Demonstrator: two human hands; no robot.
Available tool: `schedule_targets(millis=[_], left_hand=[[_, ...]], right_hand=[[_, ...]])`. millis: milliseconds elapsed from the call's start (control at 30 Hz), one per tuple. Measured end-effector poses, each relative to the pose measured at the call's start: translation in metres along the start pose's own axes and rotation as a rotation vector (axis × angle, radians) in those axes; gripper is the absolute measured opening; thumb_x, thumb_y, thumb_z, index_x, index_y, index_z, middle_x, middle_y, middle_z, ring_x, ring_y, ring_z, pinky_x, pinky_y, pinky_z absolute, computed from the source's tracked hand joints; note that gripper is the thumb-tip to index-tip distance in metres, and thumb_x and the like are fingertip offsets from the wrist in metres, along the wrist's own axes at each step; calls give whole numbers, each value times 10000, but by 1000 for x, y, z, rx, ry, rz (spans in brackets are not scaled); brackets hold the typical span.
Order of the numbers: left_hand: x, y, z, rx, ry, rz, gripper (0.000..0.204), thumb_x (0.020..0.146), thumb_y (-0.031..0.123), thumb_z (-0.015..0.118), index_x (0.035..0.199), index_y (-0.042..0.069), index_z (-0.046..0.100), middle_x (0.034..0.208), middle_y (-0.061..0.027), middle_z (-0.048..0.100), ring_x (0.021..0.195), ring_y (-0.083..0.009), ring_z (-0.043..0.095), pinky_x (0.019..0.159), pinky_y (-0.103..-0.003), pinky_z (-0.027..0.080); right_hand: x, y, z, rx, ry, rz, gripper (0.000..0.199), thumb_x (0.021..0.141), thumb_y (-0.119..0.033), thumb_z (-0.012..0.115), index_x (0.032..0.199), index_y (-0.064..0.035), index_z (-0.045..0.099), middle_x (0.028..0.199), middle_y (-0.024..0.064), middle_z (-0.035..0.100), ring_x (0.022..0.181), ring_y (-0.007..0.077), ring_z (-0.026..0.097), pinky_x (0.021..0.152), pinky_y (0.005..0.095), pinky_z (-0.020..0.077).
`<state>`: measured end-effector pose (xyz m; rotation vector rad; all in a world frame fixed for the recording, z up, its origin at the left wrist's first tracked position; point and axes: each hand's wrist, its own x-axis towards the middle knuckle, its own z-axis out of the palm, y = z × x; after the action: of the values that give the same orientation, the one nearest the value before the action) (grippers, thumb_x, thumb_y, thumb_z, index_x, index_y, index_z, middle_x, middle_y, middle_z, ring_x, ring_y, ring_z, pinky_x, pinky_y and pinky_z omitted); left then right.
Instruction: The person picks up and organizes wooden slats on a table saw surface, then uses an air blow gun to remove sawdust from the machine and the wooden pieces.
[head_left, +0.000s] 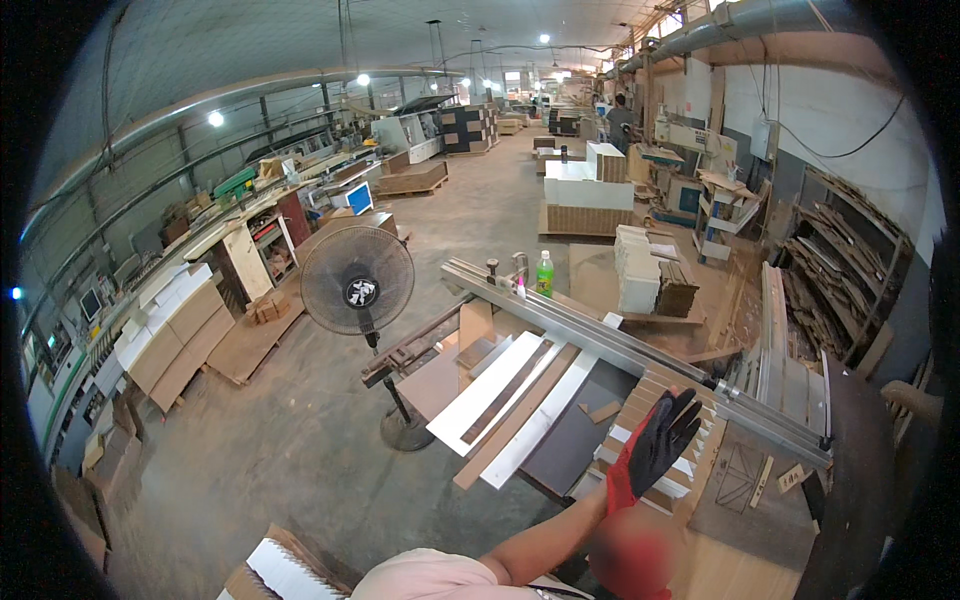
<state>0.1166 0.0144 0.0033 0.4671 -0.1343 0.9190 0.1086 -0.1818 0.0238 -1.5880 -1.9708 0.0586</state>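
Note:
My left hand (655,445), in a red and black work glove, reaches in from the lower edge with its fingers stretched out. It holds nothing and is over a row of light brown panel strips (645,395) with white edges; contact cannot be made out. A blurred red shape at the lower edge looks like the glove of my right hand (632,560); its fingers are hidden. Left of the strips, white boards (545,420) and a brown board (525,410) lie side by side. Beyond them runs a long metal rail (590,330).
A green bottle (545,275) stands by the rail. A pedestal fan (358,285) is to the left. Panel stacks (640,270) stand farther back, and scrap boards (835,265) fill a rack at the right. A sheet with line drawings (735,475) lies on the right.

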Motion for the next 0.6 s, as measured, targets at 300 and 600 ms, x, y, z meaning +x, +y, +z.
schedule_targets(millis=[300, 600], left_hand=[[-8, 31, 14, 3, -80, -193, 651, 982, 600, 391, 1527, 247, 334, 1592, -33, 298, 1416, -237, 348, 1152, -464, 265], [-92, 15, 85, -1072, -147, -1073, 801, 914, 722, 275, 1536, 218, 299, 1605, -129, 173, 1410, -309, 224, 1145, -535, 126]], right_hand=[[-1, 6, 27, 23, -119, -99, 139, 844, -131, 626, 953, -45, 620, 783, 94, 654, 738, 262, 630, 685, 414, 499], [-31, 27, 14, 728, -112, 174, 261, 923, -163, 570, 1143, -31, 620, 981, 72, 659, 925, 195, 618, 832, 360, 489]])
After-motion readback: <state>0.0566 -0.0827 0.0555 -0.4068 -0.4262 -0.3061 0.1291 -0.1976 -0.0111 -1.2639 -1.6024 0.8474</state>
